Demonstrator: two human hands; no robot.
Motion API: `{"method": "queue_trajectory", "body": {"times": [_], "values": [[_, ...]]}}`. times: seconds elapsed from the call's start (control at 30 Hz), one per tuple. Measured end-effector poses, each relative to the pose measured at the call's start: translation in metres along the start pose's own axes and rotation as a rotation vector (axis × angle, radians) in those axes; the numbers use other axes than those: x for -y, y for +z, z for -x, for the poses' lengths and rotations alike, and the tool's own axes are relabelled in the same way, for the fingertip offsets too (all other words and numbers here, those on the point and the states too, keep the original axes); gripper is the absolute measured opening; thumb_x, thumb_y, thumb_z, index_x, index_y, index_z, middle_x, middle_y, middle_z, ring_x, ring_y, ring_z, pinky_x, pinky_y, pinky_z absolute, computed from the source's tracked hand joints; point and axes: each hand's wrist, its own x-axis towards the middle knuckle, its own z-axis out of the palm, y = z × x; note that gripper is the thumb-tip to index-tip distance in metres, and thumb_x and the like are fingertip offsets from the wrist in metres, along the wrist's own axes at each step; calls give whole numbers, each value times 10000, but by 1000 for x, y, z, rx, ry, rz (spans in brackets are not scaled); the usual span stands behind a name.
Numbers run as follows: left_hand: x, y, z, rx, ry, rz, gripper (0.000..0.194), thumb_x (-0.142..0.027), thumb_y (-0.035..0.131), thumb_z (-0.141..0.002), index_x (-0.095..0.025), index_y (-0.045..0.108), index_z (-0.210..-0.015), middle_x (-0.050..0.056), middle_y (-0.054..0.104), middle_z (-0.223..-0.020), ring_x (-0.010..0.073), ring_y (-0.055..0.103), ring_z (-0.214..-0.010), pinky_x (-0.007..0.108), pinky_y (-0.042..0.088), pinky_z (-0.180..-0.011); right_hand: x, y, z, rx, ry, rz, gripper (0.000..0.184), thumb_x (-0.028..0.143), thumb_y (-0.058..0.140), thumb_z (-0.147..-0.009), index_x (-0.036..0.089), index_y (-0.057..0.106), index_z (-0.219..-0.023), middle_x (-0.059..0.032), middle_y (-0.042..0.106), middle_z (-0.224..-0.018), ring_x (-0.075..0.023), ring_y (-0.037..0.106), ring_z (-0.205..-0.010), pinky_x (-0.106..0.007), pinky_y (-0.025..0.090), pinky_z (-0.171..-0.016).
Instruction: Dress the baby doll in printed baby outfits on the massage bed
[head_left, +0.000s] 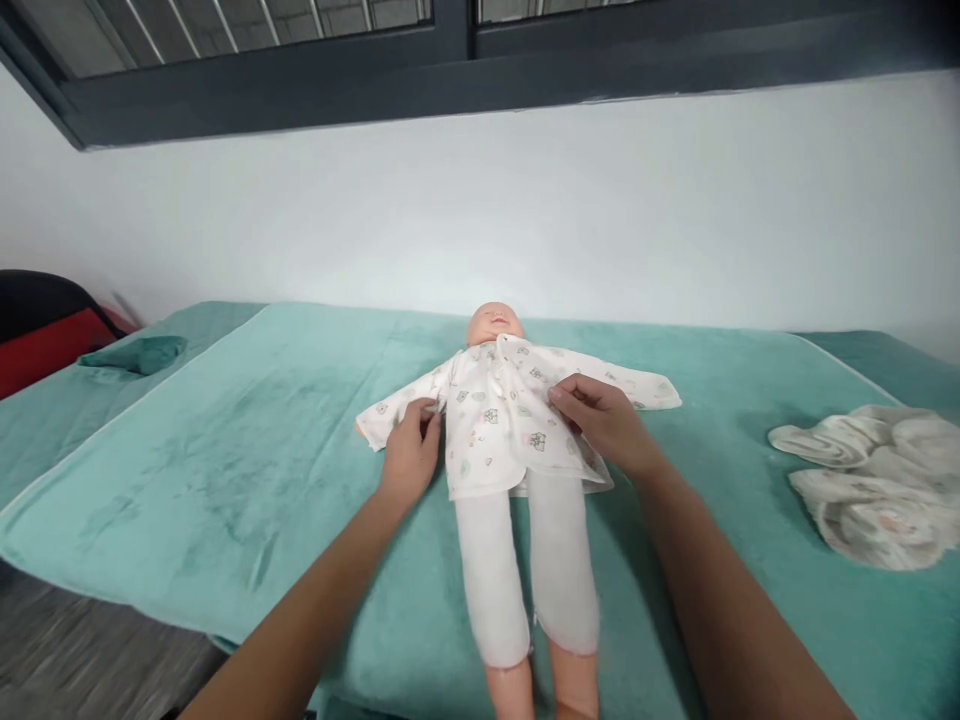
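A baby doll point(495, 322) lies on its back, its head toward the wall and its legs toward me. It wears a white patterned baby shirt point(480, 425) with both sleeves spread out, and white leg coverings point(491, 580). My left hand point(411, 448) is closed at the shirt's left side, thumb and finger pinched on the cloth under the sleeve. On the other side, my right hand point(600, 415) pinches the shirt's front panel near the chest. The doll's hands are mostly hidden by the sleeves, and its feet lie outside the view.
A teal plush cover point(225, 450) spreads under the doll. Crumpled white patterned clothes point(885, 480) lie at the right. Behind stands a white wall point(450, 220) below a dark window frame point(300, 90). A red and black object point(45, 340) is at the far left.
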Motion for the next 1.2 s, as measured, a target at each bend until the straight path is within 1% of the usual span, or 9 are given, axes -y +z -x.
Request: {"method": "queue_trajectory", "body": {"times": [0.1, 0.17, 0.33, 0.57, 0.67, 0.83, 1.03, 1.1, 1.2], "values": [[8, -2, 17, 86, -107, 85, 319, -328, 477, -945, -219, 555, -1234, 53, 723, -997, 222, 667, -923, 391, 500, -891, -7, 2, -3, -164, 39, 192, 431, 518, 545, -905, 206, 503, -611, 24, 493, -578, -140, 444, -593, -302, 332, -603], [8, 3, 17, 131, -101, 201, 369, -340, 485, -947, -219, 515, -1294, 78, 698, -1164, 216, 654, -1045, 392, 479, -976, -14, -1, -7, -244, 90, 339, 457, 534, 497, -920, 209, 488, -599, 15, 502, -582, -152, 445, -613, -314, 313, -614], [7, 25, -19, 151, -140, 496, 471, -397, 503, -944, -214, 438, -1373, 117, 554, -1399, 205, 547, -1262, 377, 414, -1096, -26, 3, -12, -127, 81, 433, 465, 563, 435, -934, 215, 448, -626, 10, 518, -627, -167, 445, -664, -313, 309, -629], [8, 42, -79, 82, -255, 681, 461, -264, 594, -848, -161, 521, -1292, 99, 656, -1141, 185, 629, -1025, 338, 489, -941, -24, 11, -11, -21, 101, 280, 474, 590, 446, -933, 216, 462, -642, 0, 550, -629, -173, 498, -635, -323, 361, -639], [9, 41, -74, 51, -251, 661, 422, -320, 603, -851, -168, 550, -1241, 49, 673, -955, 167, 624, -864, 304, 499, -812, -22, 10, -11, -27, 128, 252, 466, 582, 472, -930, 213, 480, -646, -1, 549, -631, -168, 497, -626, -323, 361, -638], [5, 35, -50, 62, -235, 541, 232, -409, 569, -878, -192, 612, -946, 28, 676, -921, 178, 601, -854, 292, 476, -763, -22, 11, -11, -33, 133, 247, 449, 536, 484, -936, 211, 453, -628, 20, 493, -592, -145, 448, -593, -309, 329, -610], [-7, 30, -39, 96, -226, 416, 274, -434, 512, -907, -193, 570, -790, 8, 621, -787, 174, 553, -775, 282, 438, -693, -24, 2, -9, -132, 173, 137, 413, 437, 593, -871, 206, 428, -571, 30, 447, -565, -131, 412, -576, -295, 315, -578], [-5, 24, -42, 12, -230, 374, 237, -407, 521, -904, -193, 572, -816, 12, 619, -804, 176, 559, -784, 289, 451, -715, -26, -3, -9, -141, 187, 101, 404, 423, 610, -860, 205, 446, -562, 29, 447, -563, -130, 410, -569, -297, 307, -567], [8, 9, -50, -285, -167, 208, 111, -272, 532, -877, -188, 576, -934, 41, 628, -927, 193, 579, -894, 328, 473, -845, -30, -9, -9, -193, 177, 34, 425, 456, 612, -866, 207, 450, -562, 27, 438, -566, -129, 405, -567, -295, 304, -553]]}}
